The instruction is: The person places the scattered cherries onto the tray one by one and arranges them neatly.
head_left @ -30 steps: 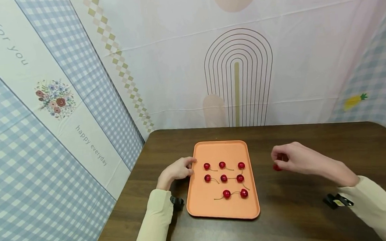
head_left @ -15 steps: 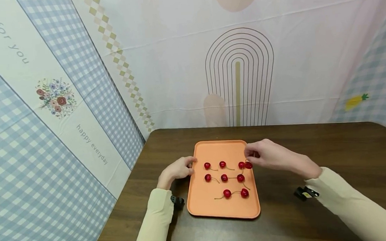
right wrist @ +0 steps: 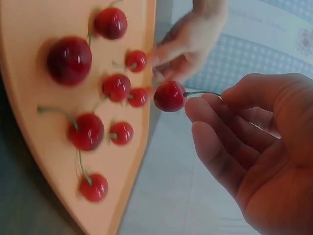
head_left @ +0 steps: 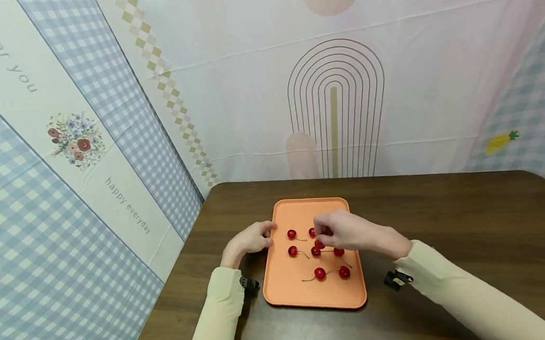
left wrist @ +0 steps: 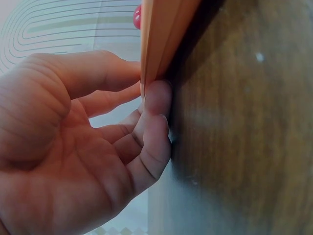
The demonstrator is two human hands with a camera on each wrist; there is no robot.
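Observation:
My right hand [head_left: 353, 231] pinches the thin green stem of a red cherry [right wrist: 169, 96] between thumb and fingertip. That cherry hangs over the middle of an orange tray [head_left: 284, 292], on which several more red cherries [head_left: 320, 273] with stems lie in rough rows. The hand covers part of the tray's far right area, including a cherry there in the head view. At the tray's left edge, my left hand [head_left: 250, 239] holds the rim, its thumb on top and its fingers curled against the outer side, as the left wrist view shows.
The tray lies on a dark brown wooden table [head_left: 448, 216]. Behind the table hangs a printed cloth backdrop [head_left: 244, 88], with a blue checked one on the left. A small black camera [head_left: 398, 280] is worn on the right wrist, another black camera [head_left: 250, 284] on the left.
My right hand has moved left from beside the tray to over its middle, carrying the cherry by its stem. The left hand has stayed at the tray's left edge.

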